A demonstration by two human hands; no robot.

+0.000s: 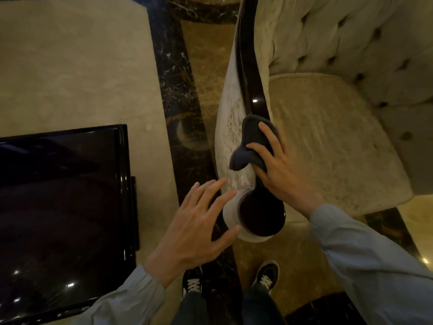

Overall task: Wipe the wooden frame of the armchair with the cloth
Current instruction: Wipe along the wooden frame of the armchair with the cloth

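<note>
Cloth (pixel 251 141), just one and dark grey, sits bunched on the wooden frame (pixel 249 73) of the armchair (pixel 339 127), close to the middle of what we see. Our right hand (pixel 278 170) presses it down on the dark shiny armrest, with the fingers (pixel 269 134) spread over it and the thumb hooked round one fold, so this hand is clamped on the cloth. The wooden frame runs from 12 o'clock down to a round end at 6 o'clock from the cloth.

Our left hand (pixel 199 228) is at 7 o'clock from the cloth. Its fingers are spread apart and it holds nothing. The fingertips rest against the pale padded side of the arm, just beside the round wooden end.

We count two hands, two pale blue sleeves (pixel 375 266), and two dark shoes (pixel 267 276) with white laces at 6 o'clock on the marble floor (pixel 206 73). There is one armchair, with a cream seat and a buttoned back at 2 o'clock. One shiny black worktop (pixel 61 207) sits at 8 o'clock, on a pale rug (pixel 70 66).
</note>
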